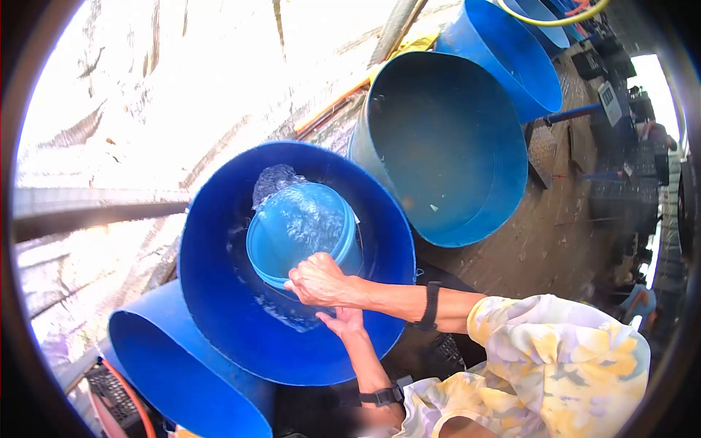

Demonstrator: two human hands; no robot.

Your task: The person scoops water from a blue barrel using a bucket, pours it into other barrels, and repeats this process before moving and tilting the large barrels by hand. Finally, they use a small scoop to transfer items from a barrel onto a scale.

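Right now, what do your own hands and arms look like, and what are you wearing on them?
Both hands are bare. The right hand has a black band at the wrist; the left hand a black watch strap. Loose sleeves, pale with yellow and lilac blotches.

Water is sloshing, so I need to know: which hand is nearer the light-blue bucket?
Right. The right hand grips the near rim of the light-blue bucket; the left hand sits open just below it, inside the blue barrel, contact unclear.
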